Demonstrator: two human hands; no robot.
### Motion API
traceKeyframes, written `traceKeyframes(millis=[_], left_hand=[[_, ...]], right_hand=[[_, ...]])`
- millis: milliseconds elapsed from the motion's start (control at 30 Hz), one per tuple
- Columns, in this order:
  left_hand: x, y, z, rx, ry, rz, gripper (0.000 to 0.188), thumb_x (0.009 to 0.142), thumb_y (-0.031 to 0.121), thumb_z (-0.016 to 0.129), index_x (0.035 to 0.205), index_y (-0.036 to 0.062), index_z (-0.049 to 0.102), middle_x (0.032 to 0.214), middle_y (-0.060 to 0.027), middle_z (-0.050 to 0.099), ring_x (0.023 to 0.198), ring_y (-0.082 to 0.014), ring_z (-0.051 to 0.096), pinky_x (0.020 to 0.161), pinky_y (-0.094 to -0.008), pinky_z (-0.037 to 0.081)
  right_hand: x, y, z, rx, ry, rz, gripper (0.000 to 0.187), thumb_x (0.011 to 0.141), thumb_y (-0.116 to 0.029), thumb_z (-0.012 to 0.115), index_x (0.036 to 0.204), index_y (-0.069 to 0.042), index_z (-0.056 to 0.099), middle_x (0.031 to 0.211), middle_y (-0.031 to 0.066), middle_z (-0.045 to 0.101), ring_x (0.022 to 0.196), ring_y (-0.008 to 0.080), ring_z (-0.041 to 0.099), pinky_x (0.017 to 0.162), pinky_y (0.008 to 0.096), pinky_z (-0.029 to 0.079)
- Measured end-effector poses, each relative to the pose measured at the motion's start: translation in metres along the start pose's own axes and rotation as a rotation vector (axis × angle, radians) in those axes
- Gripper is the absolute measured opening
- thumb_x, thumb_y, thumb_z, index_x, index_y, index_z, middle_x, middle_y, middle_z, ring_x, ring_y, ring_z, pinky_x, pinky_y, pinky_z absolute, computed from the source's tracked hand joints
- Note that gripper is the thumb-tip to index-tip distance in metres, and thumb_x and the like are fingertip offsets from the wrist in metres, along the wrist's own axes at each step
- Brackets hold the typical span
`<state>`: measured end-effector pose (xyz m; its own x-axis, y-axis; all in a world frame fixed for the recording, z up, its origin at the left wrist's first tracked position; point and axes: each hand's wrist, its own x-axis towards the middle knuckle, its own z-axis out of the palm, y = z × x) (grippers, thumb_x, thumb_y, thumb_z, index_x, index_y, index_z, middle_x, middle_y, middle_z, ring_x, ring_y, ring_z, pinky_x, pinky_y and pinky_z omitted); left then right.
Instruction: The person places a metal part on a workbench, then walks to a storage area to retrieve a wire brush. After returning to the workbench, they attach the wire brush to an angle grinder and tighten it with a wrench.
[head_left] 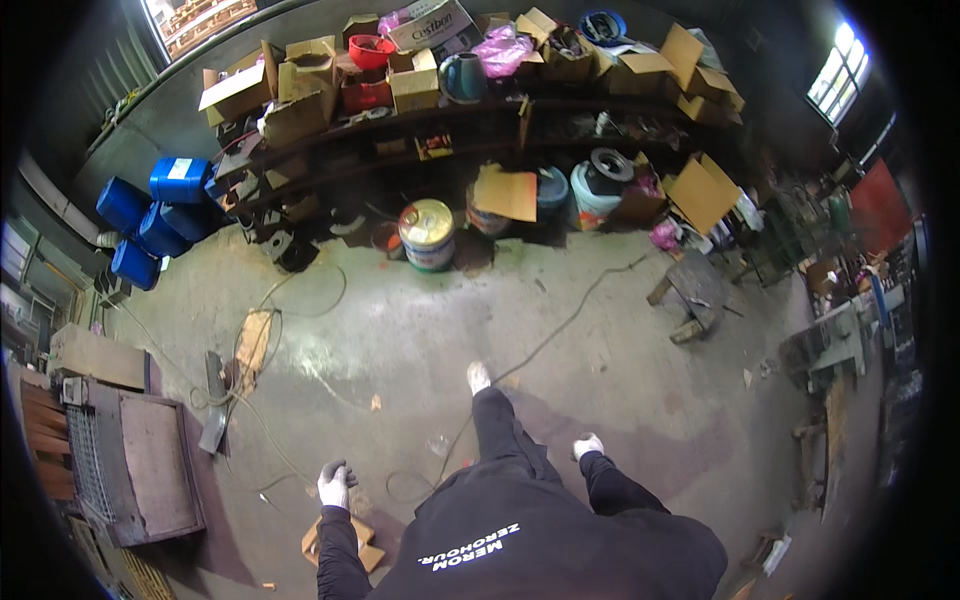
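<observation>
Near the lower left of the frame, the left hand (334,484) (gloved, grey and white) was seen with its fingers loosely curled and nothing held in them. Just below it, a piece of brown cardboard (318,543) lay on the concrete floor (420,320). The right hand (587,445), lower centre-right, was seen in a pale glove; whether its fingers were spread or closed could not be told, and nothing was seen in it. A thin cable (560,325) was trailed across the floor between the hands. Blue canisters (150,215) were stacked at the upper left, beside cluttered shelves (450,115).
</observation>
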<state>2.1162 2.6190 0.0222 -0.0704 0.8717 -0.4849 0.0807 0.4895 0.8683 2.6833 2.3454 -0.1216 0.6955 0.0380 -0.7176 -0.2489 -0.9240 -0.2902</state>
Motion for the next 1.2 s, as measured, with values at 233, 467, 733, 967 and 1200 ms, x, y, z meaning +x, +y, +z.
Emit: traceKeyframes(millis=[233, 467, 733, 967, 1200], left_hand=[[0.084, 0.019, 0.098, 0.049, 0.078, -0.469, 0.018, 0.091, 0.001, 0.058, 0.107, -0.0047, 0.063, 0.077, -0.0152, 0.064, 0.060, -0.0245, 0.065, 0.051, -0.0379, 0.057], [0.147, 0.091, 0.156, 0.080, 0.143, -0.551, 0.023, 0.092, 0.001, 0.058, 0.114, -0.0037, 0.060, 0.079, -0.0156, 0.064, 0.063, -0.0256, 0.065, 0.056, -0.0401, 0.058], [0.394, 0.167, 0.123, -0.102, 0.218, -0.562, 0.019, 0.093, 0.001, 0.055, 0.111, -0.0020, 0.060, 0.081, -0.0148, 0.064, 0.061, -0.0240, 0.064, 0.052, -0.0391, 0.056], [0.589, 0.346, 0.105, -0.033, 0.203, -0.247, 0.019, 0.093, 0.001, 0.056, 0.112, -0.0003, 0.061, 0.086, -0.0118, 0.063, 0.061, -0.0190, 0.061, 0.054, -0.0330, 0.056], [0.654, 0.350, 0.117, -0.020, 0.286, -0.195, 0.018, 0.091, -0.001, 0.058, 0.108, 0.0017, 0.064, 0.089, -0.0113, 0.066, 0.070, -0.0212, 0.065, 0.058, -0.0328, 0.057]], right_hand=[[0.057, -0.303, 0.019, -0.188, 0.111, -0.315, 0.045, 0.082, -0.018, 0.062, 0.124, -0.003, 0.063, 0.124, 0.0223, 0.066, 0.120, 0.0337, 0.062, 0.105, 0.0390, 0.046], [0.082, -0.631, 0.057, 0.084, 0.003, -0.653, 0.040, 0.085, -0.013, 0.068, 0.123, -0.003, 0.063, 0.118, 0.0162, 0.070, 0.111, 0.0264, 0.067, 0.099, 0.0349, 0.050], [0.044, -0.865, 0.142, 0.424, -0.018, -0.824, 0.037, 0.089, 0.002, 0.062, 0.126, 0.001, 0.059, 0.114, 0.0124, 0.068, 0.102, 0.0180, 0.065, 0.092, 0.0296, 0.052], [-0.019, -1.009, 0.147, 0.419, 0.171, -0.934, 0.031, 0.090, 0.002, 0.061, 0.122, 0.000, 0.063, 0.113, 0.0108, 0.069, 0.103, 0.0193, 0.066, 0.094, 0.0316, 0.052], [-0.022, -1.174, 0.127, 0.360, 0.375, -1.202, 0.028, 0.089, 0.003, 0.060, 0.115, -0.002, 0.067, 0.109, 0.0116, 0.068, 0.102, 0.0245, 0.067, 0.094, 0.0335, 0.052]])
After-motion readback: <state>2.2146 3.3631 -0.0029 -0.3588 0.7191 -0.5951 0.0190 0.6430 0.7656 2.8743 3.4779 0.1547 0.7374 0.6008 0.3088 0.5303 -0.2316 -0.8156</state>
